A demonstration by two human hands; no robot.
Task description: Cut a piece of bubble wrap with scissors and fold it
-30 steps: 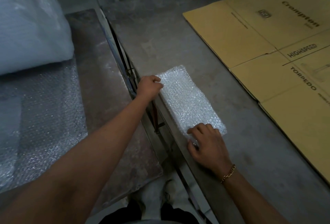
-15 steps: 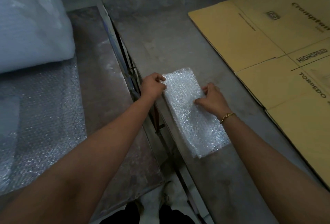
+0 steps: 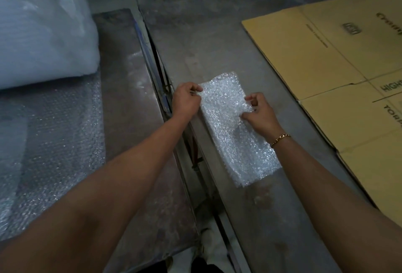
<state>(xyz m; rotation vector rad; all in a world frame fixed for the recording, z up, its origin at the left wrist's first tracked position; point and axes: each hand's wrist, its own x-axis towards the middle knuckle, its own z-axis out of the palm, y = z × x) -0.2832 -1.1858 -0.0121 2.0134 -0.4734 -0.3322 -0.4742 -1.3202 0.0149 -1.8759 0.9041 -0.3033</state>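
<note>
You've got clear-white, dimpled bubble wrap [image 3: 230, 125], tan cardboard [image 3: 326, 66] w/ black print, gold bracelet [image 3: 280, 139], grey table [image 3: 195, 40].

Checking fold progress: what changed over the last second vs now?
The right hand left the near end of the folded bubble wrap and moved up to its far right edge, where it now pinches it. The left hand kept its grip on the far left corner. The wrap stayed on the grey table, and the flattened cardboard and big roll did not move.
</note>
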